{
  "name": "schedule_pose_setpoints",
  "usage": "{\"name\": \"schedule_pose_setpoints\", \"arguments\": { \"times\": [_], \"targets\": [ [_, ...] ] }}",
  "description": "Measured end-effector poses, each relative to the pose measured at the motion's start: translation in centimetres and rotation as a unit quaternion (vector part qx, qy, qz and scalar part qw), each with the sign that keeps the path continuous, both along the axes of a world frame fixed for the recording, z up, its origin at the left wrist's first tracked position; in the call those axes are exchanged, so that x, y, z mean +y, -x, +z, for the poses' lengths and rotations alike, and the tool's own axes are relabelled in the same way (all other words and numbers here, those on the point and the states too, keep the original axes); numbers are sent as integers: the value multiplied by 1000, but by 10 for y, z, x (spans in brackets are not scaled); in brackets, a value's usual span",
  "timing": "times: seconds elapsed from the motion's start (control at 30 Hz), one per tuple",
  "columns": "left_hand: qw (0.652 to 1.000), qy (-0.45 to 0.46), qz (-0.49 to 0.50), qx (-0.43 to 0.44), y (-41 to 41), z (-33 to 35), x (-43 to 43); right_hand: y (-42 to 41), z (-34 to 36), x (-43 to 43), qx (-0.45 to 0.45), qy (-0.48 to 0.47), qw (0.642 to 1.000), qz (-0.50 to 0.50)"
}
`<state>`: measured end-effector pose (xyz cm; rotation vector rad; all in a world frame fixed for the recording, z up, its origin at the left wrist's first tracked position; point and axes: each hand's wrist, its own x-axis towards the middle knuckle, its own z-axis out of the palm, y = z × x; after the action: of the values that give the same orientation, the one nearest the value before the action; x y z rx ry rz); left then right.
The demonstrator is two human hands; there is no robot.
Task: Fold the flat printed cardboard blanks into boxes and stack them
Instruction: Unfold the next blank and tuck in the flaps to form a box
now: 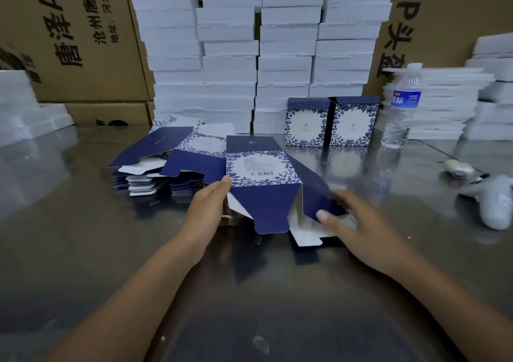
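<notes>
Cardboard blank being opened into tube, by judgement; next move calling for bottom flaps tucked inward. Left hand pinching left edge; right hand pinching navy side flap, thumb on top. Forearms reaching forward, low. Blank resting on steel table, just before flat-blank pile; 2 finished boxes standing behind.

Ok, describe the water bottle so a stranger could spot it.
Find the wall of white stacks at the back of the table. Right of the two folded blue boxes stands the water bottle: the only clear thing, with a blue label.
</notes>
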<state>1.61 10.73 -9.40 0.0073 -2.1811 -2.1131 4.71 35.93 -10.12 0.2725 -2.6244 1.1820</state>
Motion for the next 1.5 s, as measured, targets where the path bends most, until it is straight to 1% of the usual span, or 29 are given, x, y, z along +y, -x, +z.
{"name": "schedule_pose_setpoints", "arguments": {
  "times": [0.07, 0.13, 0.27, 0.33, 0.43, 0.57, 0.67, 0.8, 0.93, 1.03, 1.1, 1.17, 1.27, 1.37, 1.5],
  "targets": [
    [1000, -15, -15, 1, -1, 0, 3, -3, 0, -3, 15, -50, 999, 11],
    [999, -20, -46, 7, -2, 0, 7, -5, 1, -6, 36, -66, 997, 8],
    [990, 27, -135, 31, -4, -2, 13, -4, 1, -14, 93, -11, 995, -18],
    [984, 58, -158, 51, -5, -3, 14, -3, 2, -14, 90, 32, 995, -31],
    [981, 80, -162, 74, -5, -7, 12, -1, 1, -11, 77, 76, 993, -45],
    [969, 159, -172, 85, -6, -11, 9, 0, 0, -12, 82, 111, 989, -56],
    [962, 163, -186, 114, -8, -12, 10, -2, 1, -14, 86, 112, 989, -53],
    [969, 136, -159, 128, -7, -13, 9, -7, 5, -17, 108, 102, 988, -43],
    [971, 167, -100, 141, -4, -13, 5, -13, 8, -20, 137, 62, 988, -19],
    [973, 160, -74, 149, -4, -13, 5, -14, 9, -21, 152, 37, 988, -19],
    [975, 149, -58, 157, -5, -12, 6, -14, 10, -21, 143, 60, 988, -16],
    [976, 140, -56, 159, -7, -9, 7, -13, 12, -22, 123, 104, 987, -3],
    [978, 135, -43, 152, -12, -4, 9, -13, 12, -21, 121, 161, 979, 12],
    [983, 124, -23, 136, -14, -1, 11, -13, 14, -21, 136, 147, 980, -2],
    [983, 129, -23, 126, -14, -1, 13, -13, 16, -20, 164, 110, 979, -40]
  ]
}}
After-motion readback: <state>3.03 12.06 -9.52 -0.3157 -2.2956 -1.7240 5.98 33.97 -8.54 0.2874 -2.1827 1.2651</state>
